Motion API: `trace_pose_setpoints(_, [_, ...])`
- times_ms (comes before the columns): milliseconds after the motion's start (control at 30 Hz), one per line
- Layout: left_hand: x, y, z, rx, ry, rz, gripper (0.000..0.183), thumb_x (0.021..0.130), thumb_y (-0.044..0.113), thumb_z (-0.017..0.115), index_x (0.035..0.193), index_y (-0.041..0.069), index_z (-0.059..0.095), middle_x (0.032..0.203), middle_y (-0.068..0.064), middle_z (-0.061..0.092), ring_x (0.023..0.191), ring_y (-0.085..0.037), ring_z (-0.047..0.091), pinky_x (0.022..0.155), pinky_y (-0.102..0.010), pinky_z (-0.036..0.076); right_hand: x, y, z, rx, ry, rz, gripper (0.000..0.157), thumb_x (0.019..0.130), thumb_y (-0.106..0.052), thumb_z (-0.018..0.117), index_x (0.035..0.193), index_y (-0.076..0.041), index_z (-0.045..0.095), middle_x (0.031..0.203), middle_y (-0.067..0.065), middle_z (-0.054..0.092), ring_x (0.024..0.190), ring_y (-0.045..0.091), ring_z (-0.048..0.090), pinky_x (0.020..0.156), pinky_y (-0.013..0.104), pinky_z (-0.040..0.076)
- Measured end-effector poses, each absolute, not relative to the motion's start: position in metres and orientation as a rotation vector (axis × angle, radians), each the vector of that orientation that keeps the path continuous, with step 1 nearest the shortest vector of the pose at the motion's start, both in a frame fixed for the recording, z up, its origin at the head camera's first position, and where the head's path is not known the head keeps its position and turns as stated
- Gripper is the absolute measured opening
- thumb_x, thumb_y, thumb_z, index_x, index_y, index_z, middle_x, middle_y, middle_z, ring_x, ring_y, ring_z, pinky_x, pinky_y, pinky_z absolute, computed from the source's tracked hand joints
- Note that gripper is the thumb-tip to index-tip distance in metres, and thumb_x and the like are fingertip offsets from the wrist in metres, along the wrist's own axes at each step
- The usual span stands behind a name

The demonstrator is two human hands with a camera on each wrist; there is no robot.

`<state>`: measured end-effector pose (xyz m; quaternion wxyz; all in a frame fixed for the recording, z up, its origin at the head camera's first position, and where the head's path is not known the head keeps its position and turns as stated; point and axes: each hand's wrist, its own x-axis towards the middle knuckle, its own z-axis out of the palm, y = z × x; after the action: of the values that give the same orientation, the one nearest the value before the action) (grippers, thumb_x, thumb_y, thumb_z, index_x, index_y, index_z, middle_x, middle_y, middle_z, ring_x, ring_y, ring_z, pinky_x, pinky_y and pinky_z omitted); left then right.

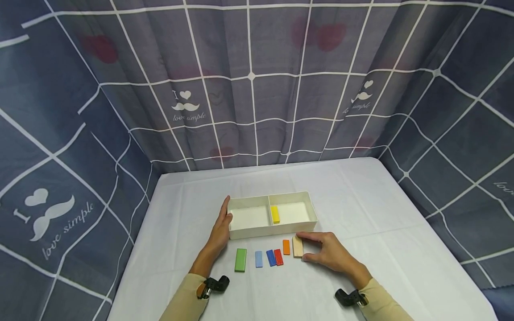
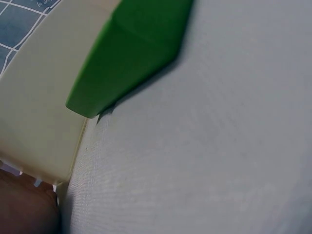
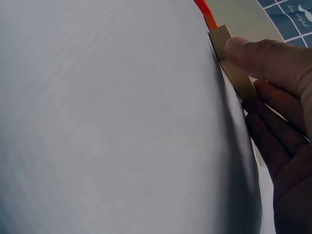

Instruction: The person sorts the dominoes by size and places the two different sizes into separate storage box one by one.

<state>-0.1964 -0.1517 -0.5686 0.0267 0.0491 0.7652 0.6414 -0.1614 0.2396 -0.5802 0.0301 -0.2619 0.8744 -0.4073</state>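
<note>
In the head view a cream two-compartment box [image 1: 250, 232] sits on the white table. My left hand [image 1: 218, 232] rests against its left end, fingers fairly straight along the outer wall. My right hand [image 1: 332, 253] pinches a light wooden block [image 1: 297, 247] at the box's near side; the right wrist view shows the thumb on the wooden block [image 3: 234, 68]. A yellow block [image 1: 275, 214] lies in the right compartment, by the divider. In front of the box lie an orange block [image 1: 286, 247], a red one [image 1: 279, 257], a dark blue one [image 1: 271, 257], a light blue one [image 1: 259, 259] and a green one [image 1: 240, 260].
The white-covered table [image 1: 341, 200] extends around the box. Dark checked curtains [image 1: 225, 102] stand behind it and at both sides. The green block [image 2: 131, 53] looms close to the left wrist camera, before the box wall [image 2: 39, 97].
</note>
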Motion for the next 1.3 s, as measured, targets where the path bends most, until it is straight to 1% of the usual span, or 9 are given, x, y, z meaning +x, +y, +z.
trace_pose_setpoints(33, [-0.196, -0.152, -0.568, 0.157, 2.370, 1.978, 0.063, 0.119, 0.026, 0.028, 0.178, 0.037, 0.007, 0.186, -0.009, 0.007, 0.172, -0.040, 0.001, 0.132, -0.075, 0.001, -0.161, 0.239, -0.580, -0.808, 2.694, -1.258, 0.067, 0.082, -0.027, 0.099, 0.144, -0.023, 0.074, 0.141, -0.010, 0.075, 0.135, 0.017, 0.069, 0.114, 0.023, 0.052])
trace_pose_setpoints(133, [-0.196, -0.151, -0.566, 0.156, 2.362, 1.980, 0.063, 0.119, 0.024, 0.028, 0.178, 0.033, 0.007, 0.186, -0.011, 0.006, 0.171, -0.040, 0.000, 0.133, -0.074, -0.001, -0.161, 0.239, -0.578, -0.798, 2.695, -1.260, 0.066, 0.082, -0.026, 0.099, 0.143, -0.023, 0.074, 0.140, -0.010, 0.075, 0.135, 0.017, 0.069, 0.114, 0.022, 0.051])
trace_pose_setpoints(300, [-0.196, -0.151, -0.565, 0.122, 2.335, 1.973, 0.062, 0.120, 0.023, 0.027, 0.178, 0.033, 0.007, 0.186, -0.002, 0.006, 0.173, -0.030, 0.000, 0.137, -0.065, 0.000, -0.160, 0.239, -0.577, -0.767, 2.686, -1.271, 0.065, 0.083, -0.027, 0.098, 0.143, -0.023, 0.074, 0.141, -0.010, 0.075, 0.136, 0.019, 0.069, 0.114, 0.020, 0.050])
trace_pose_setpoints(467, [-0.196, -0.152, -0.565, 0.131, 2.321, 1.981, 0.063, 0.120, 0.020, 0.027, 0.178, 0.030, 0.006, 0.186, -0.005, 0.007, 0.172, -0.033, 0.000, 0.136, -0.067, 0.000, -0.158, 0.240, -0.571, -0.773, 2.671, -1.289, 0.063, 0.084, -0.027, 0.098, 0.143, -0.022, 0.074, 0.140, -0.009, 0.076, 0.134, 0.019, 0.070, 0.113, 0.020, 0.051])
trace_pose_setpoints(700, [-0.197, -0.152, -0.564, 0.113, 2.340, 1.969, 0.063, 0.120, 0.022, 0.027, 0.177, 0.038, 0.007, 0.186, -0.004, 0.007, 0.172, -0.032, 0.000, 0.136, -0.066, 0.000, -0.158, 0.245, -0.555, -0.820, 2.638, -1.334, 0.061, 0.086, -0.024, 0.096, 0.142, -0.020, 0.074, 0.140, -0.006, 0.076, 0.129, 0.020, 0.073, 0.112, 0.035, 0.058])
trace_pose_setpoints(900, [-0.197, -0.151, -0.564, 0.116, 2.380, 1.954, 0.064, 0.119, 0.021, 0.028, 0.178, 0.037, 0.008, 0.186, -0.009, 0.008, 0.172, -0.038, 0.002, 0.134, -0.071, 0.003, -0.160, 0.246, -0.541, -0.881, 2.608, -1.377, 0.059, 0.087, -0.022, 0.096, 0.142, -0.019, 0.075, 0.141, -0.005, 0.076, 0.127, 0.024, 0.075, 0.111, 0.032, 0.057])
trace_pose_setpoints(1067, [-0.197, -0.151, -0.563, 0.103, 2.353, 1.965, 0.063, 0.120, 0.020, 0.028, 0.177, 0.039, 0.008, 0.186, -0.005, 0.007, 0.172, -0.034, 0.001, 0.136, -0.068, 0.001, -0.163, 0.248, -0.530, -0.928, 2.616, -1.372, 0.059, 0.088, -0.019, 0.095, 0.143, -0.019, 0.074, 0.142, -0.003, 0.075, 0.126, 0.026, 0.075, 0.110, 0.032, 0.058])
trace_pose_setpoints(1233, [-0.196, -0.152, -0.562, 0.115, 2.336, 1.965, 0.063, 0.120, 0.020, 0.029, 0.178, 0.035, 0.007, 0.186, -0.004, 0.006, 0.172, -0.032, 0.000, 0.136, -0.067, 0.000, -0.166, 0.250, -0.521, -0.920, 2.606, -1.387, 0.058, 0.088, -0.018, 0.095, 0.142, -0.020, 0.075, 0.141, -0.004, 0.075, 0.127, 0.030, 0.075, 0.111, 0.030, 0.057])
trace_pose_setpoints(1300, [-0.196, -0.152, -0.563, 0.121, 2.329, 1.969, 0.063, 0.120, 0.020, 0.028, 0.178, 0.036, 0.007, 0.186, -0.003, 0.006, 0.172, -0.031, -0.001, 0.136, -0.066, 0.000, -0.168, 0.250, -0.517, -0.919, 2.612, -1.381, 0.058, 0.087, -0.018, 0.095, 0.142, -0.020, 0.075, 0.141, -0.005, 0.076, 0.127, 0.028, 0.075, 0.111, 0.029, 0.056])
